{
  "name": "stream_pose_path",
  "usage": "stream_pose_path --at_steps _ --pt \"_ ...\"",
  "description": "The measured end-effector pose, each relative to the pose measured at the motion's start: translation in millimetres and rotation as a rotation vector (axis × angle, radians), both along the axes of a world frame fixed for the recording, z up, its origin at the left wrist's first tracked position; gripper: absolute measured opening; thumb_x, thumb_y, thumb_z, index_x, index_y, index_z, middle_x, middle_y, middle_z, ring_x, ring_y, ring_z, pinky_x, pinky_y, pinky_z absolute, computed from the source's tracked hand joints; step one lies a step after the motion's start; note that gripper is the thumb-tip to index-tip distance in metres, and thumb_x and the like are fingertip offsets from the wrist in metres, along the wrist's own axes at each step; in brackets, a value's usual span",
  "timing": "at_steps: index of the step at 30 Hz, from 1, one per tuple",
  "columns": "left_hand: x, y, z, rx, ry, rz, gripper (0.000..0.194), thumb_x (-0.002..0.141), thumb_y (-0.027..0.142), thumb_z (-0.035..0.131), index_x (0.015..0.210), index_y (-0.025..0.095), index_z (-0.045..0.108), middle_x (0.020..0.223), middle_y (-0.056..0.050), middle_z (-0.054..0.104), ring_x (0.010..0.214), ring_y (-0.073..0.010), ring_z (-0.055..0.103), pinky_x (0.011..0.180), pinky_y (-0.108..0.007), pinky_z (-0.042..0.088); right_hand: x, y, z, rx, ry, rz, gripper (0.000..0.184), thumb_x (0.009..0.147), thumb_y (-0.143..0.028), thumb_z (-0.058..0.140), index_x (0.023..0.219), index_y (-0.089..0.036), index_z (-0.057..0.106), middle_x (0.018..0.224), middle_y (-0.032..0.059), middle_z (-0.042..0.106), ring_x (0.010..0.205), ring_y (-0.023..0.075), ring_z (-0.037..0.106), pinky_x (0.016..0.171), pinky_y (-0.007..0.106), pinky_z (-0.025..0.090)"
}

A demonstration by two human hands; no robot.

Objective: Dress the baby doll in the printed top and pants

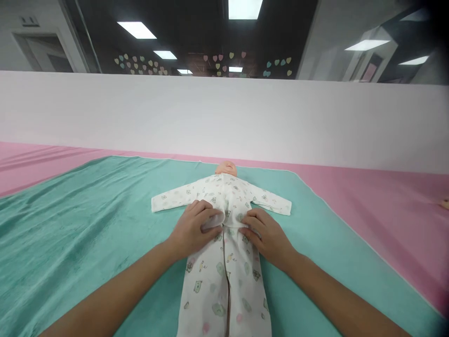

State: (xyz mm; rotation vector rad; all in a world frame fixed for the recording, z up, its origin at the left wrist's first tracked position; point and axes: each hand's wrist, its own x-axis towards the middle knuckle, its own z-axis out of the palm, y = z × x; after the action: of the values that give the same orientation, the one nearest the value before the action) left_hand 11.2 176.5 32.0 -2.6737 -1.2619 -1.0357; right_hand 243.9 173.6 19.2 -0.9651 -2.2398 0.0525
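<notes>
A baby doll (226, 167) lies on its back on a green cloth, its head at the far end. It wears a white printed long-sleeved top (238, 192), with both sleeves stretched out sideways. White trousers (213, 299) in a similar print reach down to the bottom edge of the view. My left hand (196, 227) has its thumb and fingers closed on the top's front hem, whose edge is slightly lifted. On the other side of the front, my right hand (266, 236) pinches the same hem near the waist. Both fingertips rest over the trousers' upper edge.
The green cloth (105, 210) is wrinkled at the left and lies over a pink cloth (368, 201). Behind them stands a low white wall (224, 117) with dark glass above. Part of another person's hand (445, 203) shows at the far right edge.
</notes>
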Motion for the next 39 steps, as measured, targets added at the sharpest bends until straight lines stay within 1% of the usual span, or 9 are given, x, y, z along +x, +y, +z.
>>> stream_pose_path --at_steps 6,10,14,19,24,27,30,35,39 --pt "-7.6 4.9 -4.5 0.060 -0.033 0.031 0.019 0.086 0.024 0.046 0.097 0.022 0.060 0.092 -0.006 0.054 0.083 -0.0176 0.050 0.072 -0.034 0.044 -3.8 -0.5 -2.6 -0.074 0.159 -0.082 0.013 0.091 -0.021 0.035 0.083 -0.021 0.046 0.081 0.0032 0.050 0.072 0.0160 0.047 0.065 0.031 0.042" --pt "-5.7 3.8 -1.3 0.080 -0.024 -0.108 0.021 0.088 0.020 0.042 0.099 0.023 0.060 0.109 -0.006 0.057 0.103 -0.0198 0.049 0.087 -0.038 0.042 -2.7 -4.8 0.2 -0.141 0.321 -0.108 0.015 0.092 -0.026 0.034 0.079 -0.022 0.042 0.075 0.0011 0.045 0.066 0.0143 0.044 0.060 0.029 0.040" --pt "-0.7 1.2 1.2 0.021 -0.020 -0.217 0.024 0.089 0.022 0.043 0.107 0.023 0.057 0.108 -0.005 0.061 0.112 -0.0201 0.047 0.099 -0.041 0.035 -5.2 -5.3 1.5 -0.128 0.227 0.012 0.013 0.091 -0.024 0.038 0.082 -0.022 0.047 0.079 0.0029 0.050 0.073 0.0159 0.047 0.066 0.032 0.042" --pt "2.3 -2.8 -2.0 -0.018 -0.014 -0.174 0.040 0.087 0.024 0.044 0.127 0.025 0.042 0.099 -0.006 0.059 0.096 -0.0197 0.051 0.091 -0.042 0.040 -6.3 -4.0 1.4 -0.042 0.159 0.070 0.013 0.088 -0.026 0.044 0.085 -0.023 0.056 0.084 0.0052 0.055 0.081 0.0185 0.051 0.070 0.035 0.046" --pt "1.8 -5.8 -5.2 -0.011 -0.092 -0.055 0.057 0.085 0.025 0.048 0.138 0.027 0.025 0.122 -0.012 0.040 0.113 -0.0229 0.041 0.088 -0.038 0.044 -2.7 -5.1 2.8 0.002 0.119 0.085 0.012 0.088 -0.025 0.045 0.086 -0.022 0.057 0.083 0.0055 0.055 0.079 0.0176 0.051 0.069 0.034 0.046" --pt "0.8 -6.0 -3.4 -0.007 -0.017 -0.097 0.041 0.087 0.022 0.044 0.127 0.029 0.043 0.132 -0.009 0.035 0.122 -0.0237 0.035 0.096 -0.040 0.039 -2.1 -5.5 2.8 0.017 0.095 0.090 0.011 0.087 -0.023 0.046 0.088 -0.022 0.056 0.084 0.0056 0.055 0.080 0.0177 0.051 0.069 0.034 0.046" --pt "-0.2 -3.7 -2.0 0.021 0.026 -0.168 0.027 0.088 0.021 0.042 0.109 0.025 0.056 0.128 -0.006 0.047 0.122 -0.0230 0.038 0.101 -0.044 0.034 -1.8 -5.4 2.5 0.022 0.079 0.085 0.011 0.087 -0.024 0.045 0.087 -0.022 0.056 0.083 0.0054 0.055 0.079 0.0174 0.052 0.068 0.033 0.046" --pt "-1.7 -2.3 -3.1 0.022 -0.003 -0.206 0.023 0.086 0.021 0.044 0.107 0.023 0.055 0.108 -0.006 0.061 0.110 -0.0210 0.048 0.096 -0.043 0.039 2.3 -5.1 1.4 0.026 0.084 0.104 0.012 0.088 -0.023 0.044 0.085 -0.021 0.056 0.082 0.0051 0.056 0.077 0.0167 0.052 0.066 0.032 0.046" --pt "-1.8 -5.4 -3.6 0.048 0.050 -0.134 0.038 0.087 0.018 0.041 0.124 0.026 0.047 0.122 -0.009 0.049 0.113 -0.0219 0.044 0.094 -0.041 0.040 3.7 -5.6 0.1 0.022 0.088 0.121 0.012 0.088 -0.019 0.044 0.085 -0.021 0.055 0.083 0.0058 0.056 0.079 0.0177 0.052 0.067 0.033 0.046"
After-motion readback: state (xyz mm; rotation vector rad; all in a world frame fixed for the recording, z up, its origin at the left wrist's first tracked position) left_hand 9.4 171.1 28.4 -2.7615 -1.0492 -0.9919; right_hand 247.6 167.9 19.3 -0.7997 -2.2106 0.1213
